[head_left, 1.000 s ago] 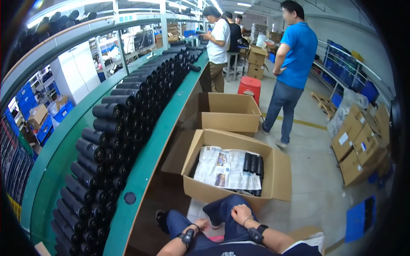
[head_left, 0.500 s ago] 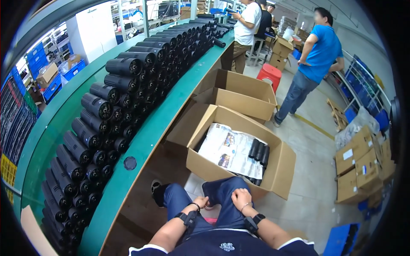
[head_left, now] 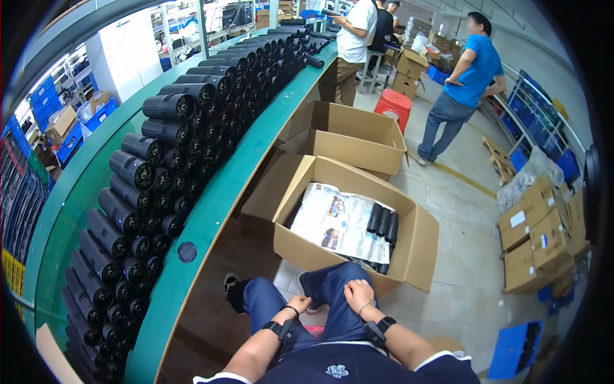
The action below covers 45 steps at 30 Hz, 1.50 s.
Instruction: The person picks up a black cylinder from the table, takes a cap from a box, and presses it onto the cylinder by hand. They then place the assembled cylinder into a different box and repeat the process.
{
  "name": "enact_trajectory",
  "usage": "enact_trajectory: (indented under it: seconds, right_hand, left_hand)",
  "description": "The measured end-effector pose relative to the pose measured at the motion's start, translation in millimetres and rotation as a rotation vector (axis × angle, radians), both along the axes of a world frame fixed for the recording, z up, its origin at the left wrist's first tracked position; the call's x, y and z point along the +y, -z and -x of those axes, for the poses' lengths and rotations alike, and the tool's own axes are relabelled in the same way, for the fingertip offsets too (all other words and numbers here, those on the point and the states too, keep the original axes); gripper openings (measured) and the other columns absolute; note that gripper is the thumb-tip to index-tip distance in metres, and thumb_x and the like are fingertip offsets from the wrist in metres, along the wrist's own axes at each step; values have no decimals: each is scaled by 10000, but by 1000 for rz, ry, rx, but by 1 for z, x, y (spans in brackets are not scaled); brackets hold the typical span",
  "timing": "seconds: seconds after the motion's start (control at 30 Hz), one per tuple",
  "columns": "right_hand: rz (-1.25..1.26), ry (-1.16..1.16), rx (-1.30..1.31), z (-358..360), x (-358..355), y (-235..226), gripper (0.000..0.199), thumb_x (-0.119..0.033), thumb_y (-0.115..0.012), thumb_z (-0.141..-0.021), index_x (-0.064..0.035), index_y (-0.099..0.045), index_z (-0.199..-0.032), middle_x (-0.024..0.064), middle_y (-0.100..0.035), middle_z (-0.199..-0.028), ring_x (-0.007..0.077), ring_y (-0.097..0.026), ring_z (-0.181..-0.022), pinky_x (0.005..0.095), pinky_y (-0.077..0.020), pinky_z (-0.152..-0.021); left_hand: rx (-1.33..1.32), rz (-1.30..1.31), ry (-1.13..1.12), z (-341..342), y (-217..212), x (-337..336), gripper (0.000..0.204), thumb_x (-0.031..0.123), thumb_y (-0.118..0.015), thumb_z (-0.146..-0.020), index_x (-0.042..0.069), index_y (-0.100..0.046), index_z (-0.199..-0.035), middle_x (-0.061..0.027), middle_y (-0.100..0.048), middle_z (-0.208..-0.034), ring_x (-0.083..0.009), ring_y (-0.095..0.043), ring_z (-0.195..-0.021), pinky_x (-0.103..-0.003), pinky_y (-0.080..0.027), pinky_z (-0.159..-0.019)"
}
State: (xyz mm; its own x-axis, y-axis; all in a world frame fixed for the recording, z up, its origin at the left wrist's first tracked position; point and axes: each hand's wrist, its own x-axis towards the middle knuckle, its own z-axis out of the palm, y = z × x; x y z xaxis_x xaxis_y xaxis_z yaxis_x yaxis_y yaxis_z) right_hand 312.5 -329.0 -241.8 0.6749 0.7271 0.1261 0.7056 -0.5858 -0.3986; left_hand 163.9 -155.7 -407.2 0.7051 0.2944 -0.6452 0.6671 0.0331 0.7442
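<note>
My left hand (head_left: 297, 303) rests on my left thigh with its fingers curled in; I see nothing held in it. On my right knee lies my right hand (head_left: 359, 294), fingers laid over the trouser cloth and holding nothing. Straight ahead of my knees stands an open cardboard box (head_left: 419, 246). Inside it, a sheet of printed paper (head_left: 320, 214) covers much of the contents. Several black cylinders (head_left: 383, 223) lie on the paper at the right, and more show below its near edge.
A green-topped bench (head_left: 211, 221) runs along my left, stacked with many black ribbed cylinders (head_left: 131, 168). A round black disc (head_left: 187, 251) lies near its edge. Beyond are another open box (head_left: 358, 144), a red stool (head_left: 393, 107) and a person in blue (head_left: 483, 64). Cartons (head_left: 531, 224) stand at right.
The whole view has shifted slightly, so the bench and boxes sit a little further left. My hands stay on my legs. The person in blue has shifted stance a little.
</note>
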Motion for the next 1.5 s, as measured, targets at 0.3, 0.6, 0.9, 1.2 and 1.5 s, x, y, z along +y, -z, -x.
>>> enact_trajectory:
  seconds: [0.3, 0.6, 0.9, 1.2, 1.5]
  right_hand:
    - [-50, -19, 89, -1, -6, -2, 95, -142, -536, -816, -84, -608, -799, 100, -630, -798, 311, -576, -835, 420, -469, -761]
    - [-140, -54, 191, -7, -6, -7, 122, -135, -492, -830, -72, -586, -786, 111, -622, -798, 327, -560, -822, 425, -457, -747]
    - [-220, -100, 253, -6, 13, 2, 127, -169, -536, -841, -87, -609, -777, 105, -634, -782, 309, -590, -798, 419, -470, -709]
    - [-194, -40, 1174, -56, 6, -11, 82, -83, -655, -822, -34, -708, -862, 47, -702, -825, 122, -648, -790, 267, -519, -752]
    - [196, 396, 1364, -257, -79, 126, 142, -184, -657, -827, -44, -679, -831, 67, -675, -693, 144, -633, -520, 295, -524, -474]
  left_hand:
    - [28, 125, -108, 0, -2, -2, 292, 300, -571, -913, 35, -675, -980, -65, -642, -821, -163, -621, -721, -291, -514, -606]
    - [-29, 10, -44, 0, 10, -2, 255, 270, -589, -910, 42, -666, -992, -57, -639, -766, -154, -620, -669, -290, -516, -579]
    - [-205, -413, 101, 27, -25, -11, 292, 294, -606, -849, 34, -707, -933, -200, -691, -860, -362, -671, -868, -422, -522, -777]
    - [-166, -413, 121, 29, -42, 3, 352, 327, -601, -884, 19, -686, -1031, -223, -684, -921, -353, -673, -897, -401, -521, -809]
    - [26, 248, -243, 2, -55, 15, 226, 214, -588, -952, 28, -650, -1064, -42, -677, -892, -128, -652, -788, -243, -499, -702]
